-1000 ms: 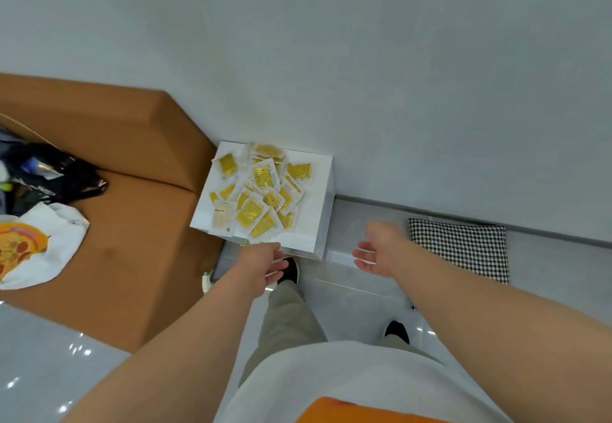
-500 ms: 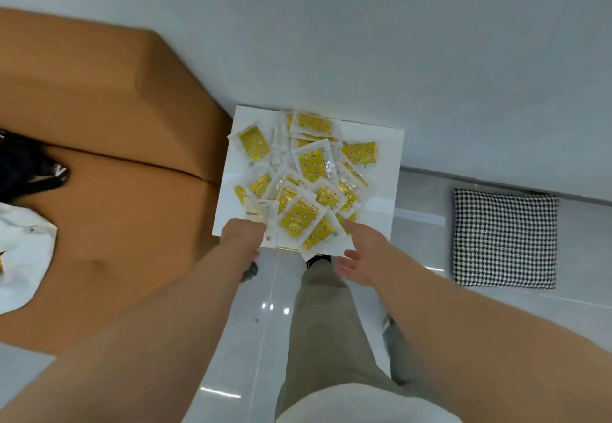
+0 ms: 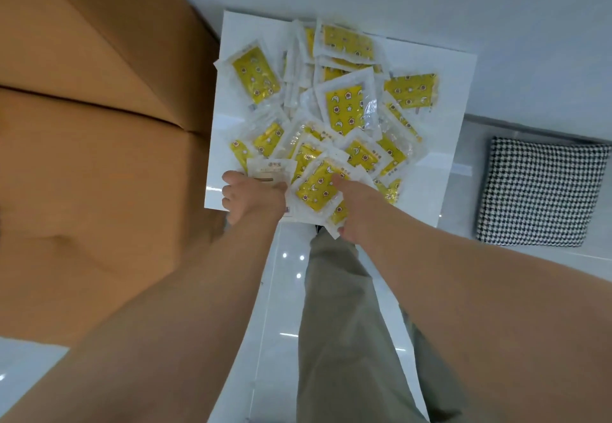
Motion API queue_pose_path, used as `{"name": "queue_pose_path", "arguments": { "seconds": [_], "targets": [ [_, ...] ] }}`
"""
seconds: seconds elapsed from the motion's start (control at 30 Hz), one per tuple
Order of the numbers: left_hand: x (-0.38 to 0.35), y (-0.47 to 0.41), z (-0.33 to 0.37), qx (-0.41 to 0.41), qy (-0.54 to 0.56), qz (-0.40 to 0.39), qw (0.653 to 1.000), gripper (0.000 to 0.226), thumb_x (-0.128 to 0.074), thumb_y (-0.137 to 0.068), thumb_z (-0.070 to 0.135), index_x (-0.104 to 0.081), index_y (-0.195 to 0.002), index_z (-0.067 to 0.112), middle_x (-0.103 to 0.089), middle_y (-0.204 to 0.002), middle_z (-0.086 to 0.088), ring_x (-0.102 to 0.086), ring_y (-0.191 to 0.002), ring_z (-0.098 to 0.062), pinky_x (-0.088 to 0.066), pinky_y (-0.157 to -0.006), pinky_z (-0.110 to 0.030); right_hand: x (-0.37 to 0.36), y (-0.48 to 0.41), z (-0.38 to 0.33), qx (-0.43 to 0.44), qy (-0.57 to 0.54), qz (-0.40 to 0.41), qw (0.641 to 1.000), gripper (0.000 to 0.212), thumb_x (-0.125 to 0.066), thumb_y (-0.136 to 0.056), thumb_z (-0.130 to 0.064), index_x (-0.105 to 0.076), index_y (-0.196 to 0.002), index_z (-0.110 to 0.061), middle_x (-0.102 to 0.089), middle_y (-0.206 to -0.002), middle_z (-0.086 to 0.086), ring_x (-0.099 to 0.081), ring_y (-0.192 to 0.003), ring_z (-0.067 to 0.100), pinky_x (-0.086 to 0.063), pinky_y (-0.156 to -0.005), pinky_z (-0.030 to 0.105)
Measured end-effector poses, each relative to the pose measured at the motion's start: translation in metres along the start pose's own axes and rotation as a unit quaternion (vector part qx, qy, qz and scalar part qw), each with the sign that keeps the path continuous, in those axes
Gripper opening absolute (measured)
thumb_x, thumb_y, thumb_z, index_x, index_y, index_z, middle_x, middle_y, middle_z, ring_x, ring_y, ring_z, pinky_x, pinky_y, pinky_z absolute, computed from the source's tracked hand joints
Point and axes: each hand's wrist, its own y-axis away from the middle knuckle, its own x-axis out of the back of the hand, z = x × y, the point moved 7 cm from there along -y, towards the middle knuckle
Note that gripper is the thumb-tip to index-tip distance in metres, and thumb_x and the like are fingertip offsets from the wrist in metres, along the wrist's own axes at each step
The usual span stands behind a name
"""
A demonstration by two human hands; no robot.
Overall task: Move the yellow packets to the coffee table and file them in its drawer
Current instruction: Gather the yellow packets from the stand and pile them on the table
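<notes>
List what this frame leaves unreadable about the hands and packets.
Head view:
- Left hand grip: its own back hides the fingertips.
- Right hand fingers: tucked under the yellow packets.
- Packet count: they overlap in a pile.
- Print on the packets: too small.
- Coffee table and drawer: outside the frame.

Both bare forearms stretched forward, left hand (image 3: 253,197) fingers curled, right hand (image 3: 359,210) pinching yellow packets (image 3: 314,187)

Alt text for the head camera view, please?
Two hands meet a pile of yellow packets on a white table: the right hand pinches one at the near edge, the left hand touches a pale packet. Tan sofa left, checked cushion right.
</notes>
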Motion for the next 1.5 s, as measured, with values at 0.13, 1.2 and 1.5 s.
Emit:
{"name": "queue_pose_path", "arguments": {
  "seconds": [0.13,1.2,1.5],
  "targets": [
    [-0.002,-0.009,-0.008,-0.026,0.105,-0.019,0.994,0.075,-0.089,-0.07,0.041,-0.038,-0.122,0.02,-0.061,-0.114,-0.001,-0.064,-0.103,-0.028,-0.055,-0.087,-0.041,0.007,0.013,-0.007,-0.024,-0.044,0.072,0.996,0.113,-0.084,-0.026,-0.072,-0.055,-0.127,-0.033,-0.06,-0.122,0.0,-0.06,-0.11,0.033,-0.051,-0.098,0.049],
    [-0.006,-0.002,0.029,0.025,0.397,-0.248,0.883,0.031,-0.084,-0.084,0.025,-0.073,-0.113,0.022,-0.079,-0.105,0.002,-0.075,-0.099,-0.022,-0.06,-0.091,-0.049,0.005,0.043,-0.018,0.022,-0.149,-0.065,0.987,0.055,-0.094,-0.07,-0.037,-0.071,-0.119,-0.028,-0.078,-0.109,0.002,-0.075,-0.101,0.03,-0.059,-0.091,0.054],
    [0.024,0.036,0.022,0.031,0.425,-0.277,0.861,0.034,-0.079,-0.088,0.023,-0.07,-0.12,0.019,-0.078,-0.108,-0.003,-0.076,-0.099,-0.028,-0.058,-0.092,-0.055,0.023,0.102,-0.035,0.067,-0.117,-0.088,0.987,0.043,-0.09,-0.077,-0.024,-0.071,-0.116,-0.021,-0.078,-0.108,0.007,-0.076,-0.098,0.031,-0.06,-0.087,0.056]
  ]
}}
